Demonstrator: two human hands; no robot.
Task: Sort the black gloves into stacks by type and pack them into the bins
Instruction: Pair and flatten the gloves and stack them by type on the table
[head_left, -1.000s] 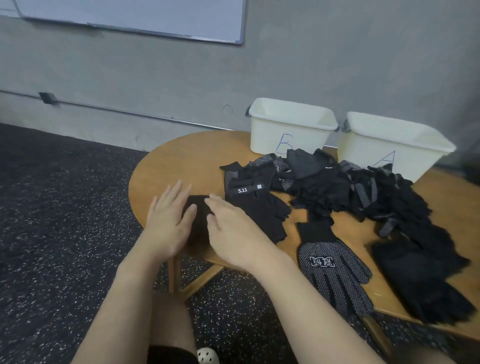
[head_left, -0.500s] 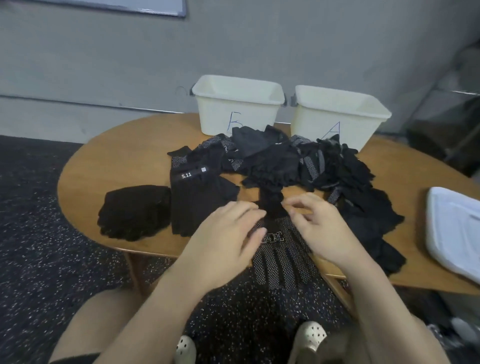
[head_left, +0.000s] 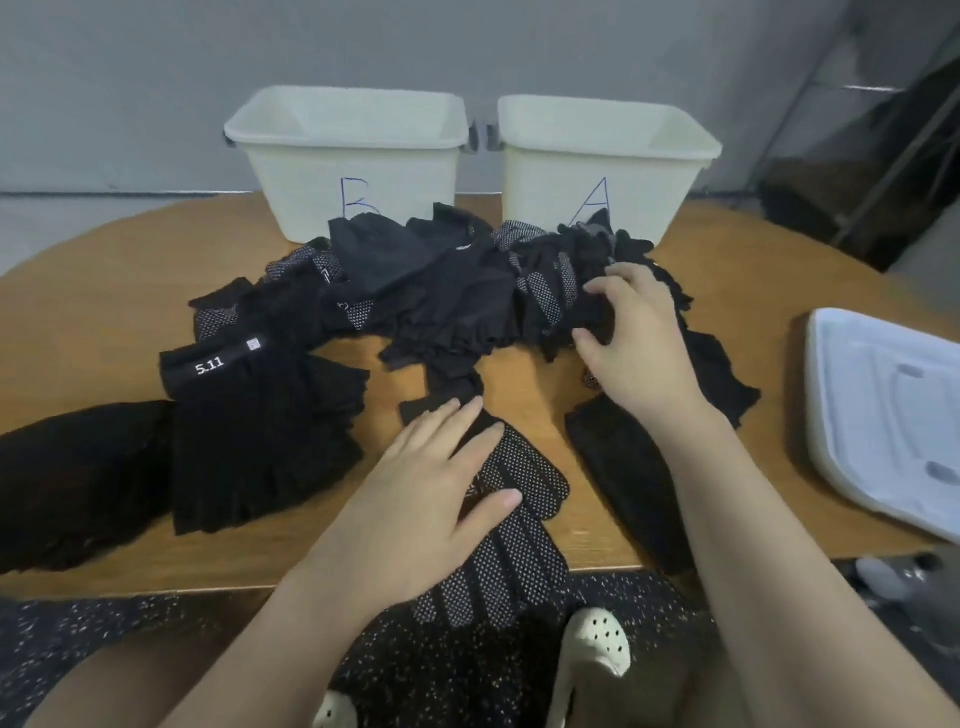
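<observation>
Left hand (head_left: 415, 483) flat on dotted glove (head_left: 519, 540), right hand (head_left: 631, 343) seemingly grasping pile (head_left: 441, 291)

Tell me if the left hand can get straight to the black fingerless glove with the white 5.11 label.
Probably yes. The left hand rests flat on the white-dotted black glove, and the black fingerless 5.11 glove lies uncovered just beside it on the wooden table.

Her left hand (head_left: 431, 483) lies flat on a dotted glove (head_left: 519, 519) at the table (head_left: 104, 291) edge while the right hand (head_left: 634, 343) reaches into the glove pile (head_left: 447, 291) before two bins (head_left: 353, 156).
</observation>
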